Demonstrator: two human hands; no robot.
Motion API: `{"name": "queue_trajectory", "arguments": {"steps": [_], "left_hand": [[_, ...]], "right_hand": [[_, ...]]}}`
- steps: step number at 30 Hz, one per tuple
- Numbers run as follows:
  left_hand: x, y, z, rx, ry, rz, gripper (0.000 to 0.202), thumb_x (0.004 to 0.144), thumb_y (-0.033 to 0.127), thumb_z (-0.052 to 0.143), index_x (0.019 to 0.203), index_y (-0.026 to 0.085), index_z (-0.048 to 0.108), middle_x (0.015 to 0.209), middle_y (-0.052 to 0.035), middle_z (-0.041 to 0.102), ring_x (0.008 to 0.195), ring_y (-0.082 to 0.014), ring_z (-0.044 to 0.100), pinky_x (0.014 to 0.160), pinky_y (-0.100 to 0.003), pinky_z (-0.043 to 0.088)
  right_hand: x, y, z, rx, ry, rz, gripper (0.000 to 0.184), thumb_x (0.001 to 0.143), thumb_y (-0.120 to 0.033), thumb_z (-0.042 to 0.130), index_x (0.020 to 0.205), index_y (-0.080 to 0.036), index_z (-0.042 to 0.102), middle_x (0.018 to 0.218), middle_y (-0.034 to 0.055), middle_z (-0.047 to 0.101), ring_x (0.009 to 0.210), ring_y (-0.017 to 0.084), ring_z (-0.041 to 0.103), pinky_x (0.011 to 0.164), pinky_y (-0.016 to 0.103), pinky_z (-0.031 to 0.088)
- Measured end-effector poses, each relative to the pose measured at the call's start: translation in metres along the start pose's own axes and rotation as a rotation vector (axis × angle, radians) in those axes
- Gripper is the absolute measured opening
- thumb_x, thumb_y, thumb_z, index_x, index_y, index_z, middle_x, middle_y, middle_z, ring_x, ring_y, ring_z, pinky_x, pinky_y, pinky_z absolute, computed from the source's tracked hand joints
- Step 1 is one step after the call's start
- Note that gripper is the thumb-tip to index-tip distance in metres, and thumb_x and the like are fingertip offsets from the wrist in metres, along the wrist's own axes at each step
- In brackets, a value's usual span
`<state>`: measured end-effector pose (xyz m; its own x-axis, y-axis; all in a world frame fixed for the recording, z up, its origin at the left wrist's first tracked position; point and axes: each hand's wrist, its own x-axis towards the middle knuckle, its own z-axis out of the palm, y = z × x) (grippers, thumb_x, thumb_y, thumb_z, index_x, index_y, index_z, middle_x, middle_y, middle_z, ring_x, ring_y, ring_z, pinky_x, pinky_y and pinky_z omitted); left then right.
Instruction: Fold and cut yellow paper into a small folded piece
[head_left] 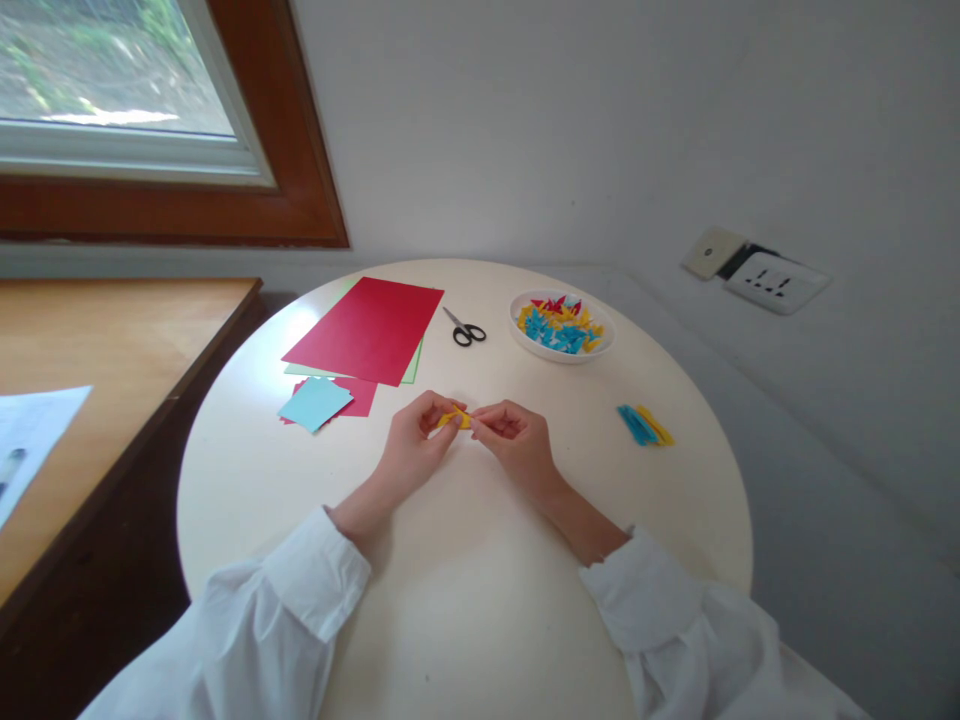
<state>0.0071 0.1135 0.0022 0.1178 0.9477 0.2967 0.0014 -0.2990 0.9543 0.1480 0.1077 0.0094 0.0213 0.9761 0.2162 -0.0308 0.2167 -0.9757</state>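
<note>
A small yellow paper piece (455,418) is pinched between both my hands at the middle of the round white table (465,600). My left hand (414,440) grips its left end with curled fingers. My right hand (514,440) pinches its right end. Both hands rest low over the tabletop. White sleeves cover my forearms.
A red sheet (365,328) lies on green paper at the back left, with a light blue square (315,402) and red scraps beside it. Black scissors (465,329) lie behind my hands. A white bowl (561,326) holds several folded paper pieces. Blue and yellow strips (645,424) lie to the right.
</note>
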Motion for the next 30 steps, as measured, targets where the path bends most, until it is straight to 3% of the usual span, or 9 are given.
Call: {"name": "queue_trajectory", "arguments": {"steps": [18,30], "left_hand": [[0.0005,0.0009,-0.0005,0.098,-0.005,-0.025,0.014,0.072,0.02,0.059,0.085,0.017,0.061,0.087,-0.0063,0.065,0.081,-0.0172,0.061,0.074,-0.029,0.048],[0.0008,0.0013,-0.0011,0.111,0.032,-0.01,0.013,0.071,0.018,0.058,0.084,0.016,0.063,0.084,-0.0058,0.066,0.08,-0.0172,0.062,0.075,-0.031,0.049]], "right_hand": [[-0.0008,0.0002,0.001,-0.014,0.008,-0.015,0.011,0.06,-0.025,0.069,0.061,-0.018,0.06,0.068,0.0019,0.067,0.068,0.016,0.064,0.069,0.032,0.053],[0.0021,0.0039,0.0006,-0.007,0.017,0.013,0.022,0.059,-0.028,0.071,0.072,-0.019,0.056,0.07,0.0006,0.065,0.067,0.014,0.063,0.067,0.027,0.052]]}}
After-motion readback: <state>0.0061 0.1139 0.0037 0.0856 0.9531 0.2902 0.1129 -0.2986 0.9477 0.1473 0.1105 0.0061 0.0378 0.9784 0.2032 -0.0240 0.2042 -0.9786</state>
